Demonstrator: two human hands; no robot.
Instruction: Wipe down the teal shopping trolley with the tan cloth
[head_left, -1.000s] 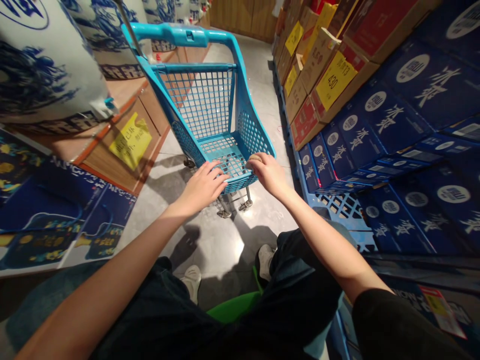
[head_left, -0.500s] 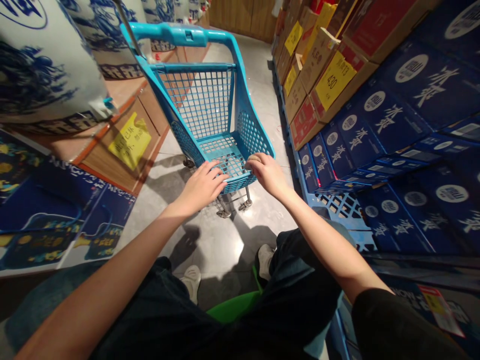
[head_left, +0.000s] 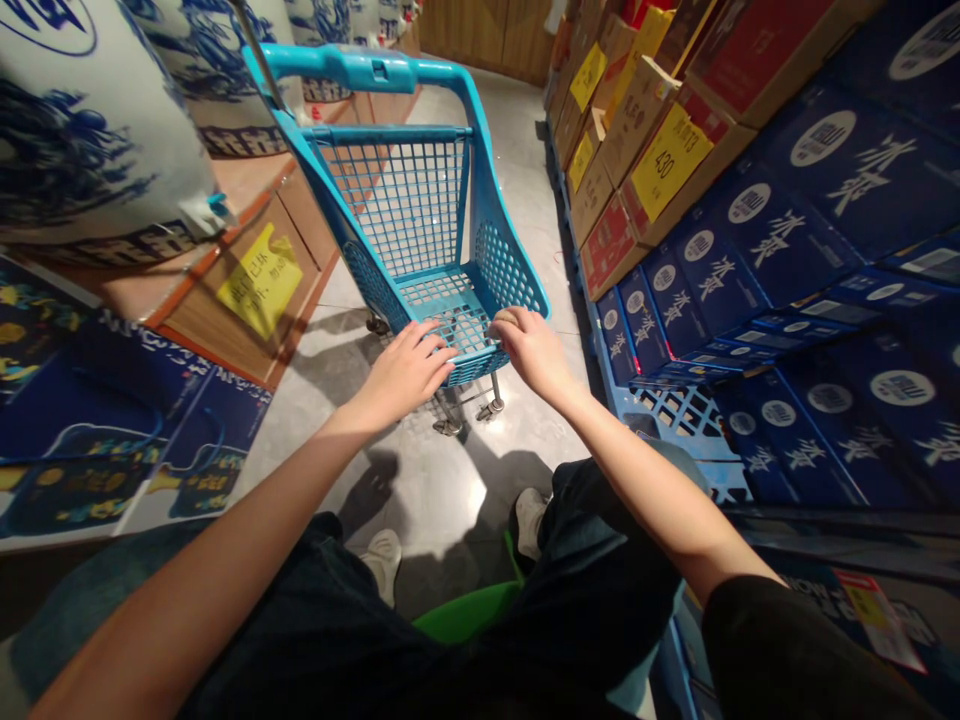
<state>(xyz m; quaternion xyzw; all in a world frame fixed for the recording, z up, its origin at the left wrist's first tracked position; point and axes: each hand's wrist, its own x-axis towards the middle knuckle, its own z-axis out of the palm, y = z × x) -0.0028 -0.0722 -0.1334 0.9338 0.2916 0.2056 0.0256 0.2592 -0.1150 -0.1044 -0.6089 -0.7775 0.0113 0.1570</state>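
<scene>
A blue plastic shopping cart (head_left: 435,285) stands in front of me, its nearer low end toward me and its handle at the far side. Its basket of lattice walls looks bare inside. My left hand (head_left: 409,370) rests at the near left corner of the rim, back of the hand up, fingers stretched and a little apart. At the near right corner, my right hand (head_left: 529,345) has its fingers curled over the rim; the fingertips are partly hidden.
Stacked blue cartons (head_left: 712,260) on a blue pallet (head_left: 682,415) line my right, with brown cartons (head_left: 630,125) beyond. Large white-and-blue jars (head_left: 82,130) stand on a wooden ledge (head_left: 240,270) at left. Dark blue boxes (head_left: 150,420) lie nearer. A green object (head_left: 465,612) is between my legs.
My right hand has shifted very slightly at the cart's rim. Otherwise the cart and my left hand stay as they were.
</scene>
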